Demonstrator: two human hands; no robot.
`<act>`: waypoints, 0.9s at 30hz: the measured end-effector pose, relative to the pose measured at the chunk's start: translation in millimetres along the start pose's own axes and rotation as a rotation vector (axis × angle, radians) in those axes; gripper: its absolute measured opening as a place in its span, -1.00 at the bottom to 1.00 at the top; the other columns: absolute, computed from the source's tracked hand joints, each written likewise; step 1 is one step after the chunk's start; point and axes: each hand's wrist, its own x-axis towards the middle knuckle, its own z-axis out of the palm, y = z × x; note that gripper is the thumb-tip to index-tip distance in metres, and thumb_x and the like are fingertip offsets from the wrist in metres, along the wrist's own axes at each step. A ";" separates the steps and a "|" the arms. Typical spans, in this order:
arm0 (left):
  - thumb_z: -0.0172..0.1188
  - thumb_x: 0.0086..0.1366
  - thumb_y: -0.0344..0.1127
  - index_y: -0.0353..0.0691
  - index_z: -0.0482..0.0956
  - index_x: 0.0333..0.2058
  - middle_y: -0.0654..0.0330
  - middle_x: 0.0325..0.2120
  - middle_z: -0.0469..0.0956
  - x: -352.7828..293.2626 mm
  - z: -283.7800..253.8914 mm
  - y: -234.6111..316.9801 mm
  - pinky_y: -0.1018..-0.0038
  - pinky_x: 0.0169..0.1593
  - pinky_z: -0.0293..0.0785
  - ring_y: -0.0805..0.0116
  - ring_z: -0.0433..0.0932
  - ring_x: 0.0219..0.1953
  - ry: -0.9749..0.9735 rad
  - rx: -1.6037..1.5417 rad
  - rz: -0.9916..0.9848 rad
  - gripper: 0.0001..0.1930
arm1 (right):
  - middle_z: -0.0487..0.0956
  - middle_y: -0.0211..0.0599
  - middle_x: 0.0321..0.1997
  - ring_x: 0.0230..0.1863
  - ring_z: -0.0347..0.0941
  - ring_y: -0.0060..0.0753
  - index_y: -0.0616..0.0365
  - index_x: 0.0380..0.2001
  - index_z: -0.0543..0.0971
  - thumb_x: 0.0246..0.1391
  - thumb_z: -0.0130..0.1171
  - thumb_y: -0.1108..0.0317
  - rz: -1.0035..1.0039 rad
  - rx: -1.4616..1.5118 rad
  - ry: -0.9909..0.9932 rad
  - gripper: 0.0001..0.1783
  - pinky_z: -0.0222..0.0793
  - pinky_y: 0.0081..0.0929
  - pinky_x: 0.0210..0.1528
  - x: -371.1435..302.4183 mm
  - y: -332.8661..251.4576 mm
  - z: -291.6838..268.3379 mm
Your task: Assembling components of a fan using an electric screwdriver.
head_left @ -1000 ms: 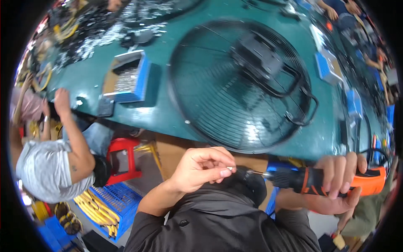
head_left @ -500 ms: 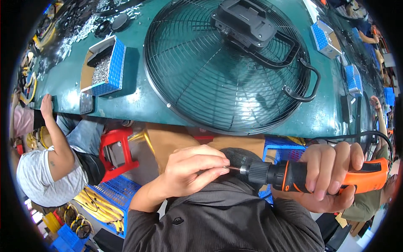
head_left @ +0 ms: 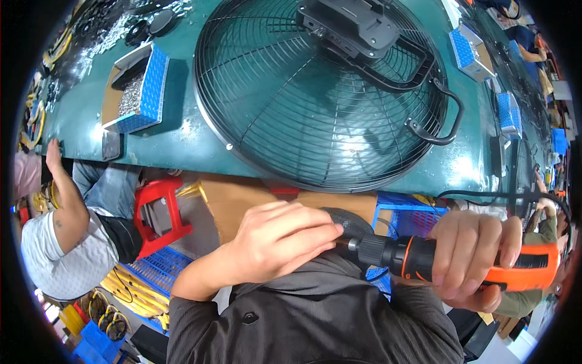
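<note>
My right hand (head_left: 470,255) is wrapped round an orange and black electric screwdriver (head_left: 533,267), held level with its chuck pointing left. At the bit's end my left hand (head_left: 288,239) has its fingers pressed together. They cover the tip, and whatever small piece they pinch is hidden. Both hands are in front of my chest, short of the table edge. Beyond them a big round black fan (head_left: 291,115) lies on the green table, its wire grille up. A black housing (head_left: 351,27) sits on the grille, and a curved handle (head_left: 454,121) is at its right rim.
An open blue box (head_left: 148,91) of small metal screws stands left of the fan. Two more blue boxes, one here (head_left: 471,54), are at the right. A black cable (head_left: 497,194) crosses near the screwdriver. Another person (head_left: 66,242) sits at the left by a red stool (head_left: 160,212).
My left hand has slid right along the bit, and its fingers now cover the tip that showed before. The screwdriver has shifted slightly. The whole view has turned a little.
</note>
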 end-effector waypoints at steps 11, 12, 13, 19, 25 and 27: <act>-0.03 0.49 0.14 0.25 0.57 0.11 -0.06 0.20 0.49 33.0 37.7 -16.3 -0.11 0.44 -0.06 -0.13 0.35 0.31 0.344 0.823 -0.031 -0.63 | 0.64 -0.25 -0.48 -0.58 0.63 -0.40 0.23 -0.12 0.47 -0.03 0.50 0.47 -0.167 -0.377 -0.304 -0.54 0.61 -0.53 -0.52 -3.1 -1.7 -4.6; -0.05 0.51 0.15 0.26 0.57 0.12 -0.06 0.20 0.49 33.3 38.5 -18.0 -0.13 0.45 -0.08 -0.14 0.35 0.31 0.327 0.832 -0.035 -0.63 | 0.65 -0.25 -0.47 -0.57 0.63 -0.39 0.22 -0.11 0.47 -0.03 0.50 0.47 -0.136 -0.384 -0.325 -0.54 0.61 -0.53 -0.51 -2.3 -1.9 -7.1; -0.08 0.52 0.15 0.27 0.57 0.12 -0.06 0.20 0.49 33.3 39.3 -19.4 -0.14 0.46 -0.09 -0.15 0.35 0.31 0.310 0.841 -0.040 -0.63 | 0.65 -0.24 -0.46 -0.55 0.64 -0.38 0.22 -0.11 0.46 -0.02 0.50 0.47 -0.104 -0.389 -0.346 -0.54 0.61 -0.52 -0.50 -1.5 -2.1 -9.4; -0.05 0.50 0.17 0.26 0.57 0.12 -0.04 0.20 0.50 32.4 40.7 -24.2 -0.19 0.45 -0.10 -0.16 0.35 0.31 0.278 0.818 -0.068 -0.61 | 0.65 -0.20 -0.46 -0.52 0.65 -0.33 0.22 -0.09 0.46 -0.02 0.50 0.47 -0.018 -0.351 -0.396 -0.53 0.63 -0.51 -0.47 5.1 -1.3 -12.1; -0.02 0.47 0.17 0.22 0.58 0.12 -0.03 0.20 0.50 29.2 37.9 -24.8 -0.20 0.44 -0.09 -0.16 0.36 0.31 0.240 0.779 -0.107 -0.59 | 0.58 -0.28 -0.40 -0.52 0.59 -0.37 0.10 -0.11 0.46 0.13 0.39 0.38 0.010 -0.406 -0.295 -0.66 0.58 -0.48 -0.51 6.0 5.0 2.4; -0.01 0.47 0.17 0.21 0.59 0.12 -0.02 0.20 0.50 28.0 37.1 -25.4 -0.21 0.44 -0.08 -0.16 0.36 0.31 0.235 0.776 -0.104 -0.59 | 0.60 -0.28 -0.44 -0.54 0.61 -0.38 0.14 -0.11 0.46 0.07 0.43 0.41 -0.009 -0.380 -0.322 -0.62 0.60 -0.51 -0.50 8.3 7.5 1.7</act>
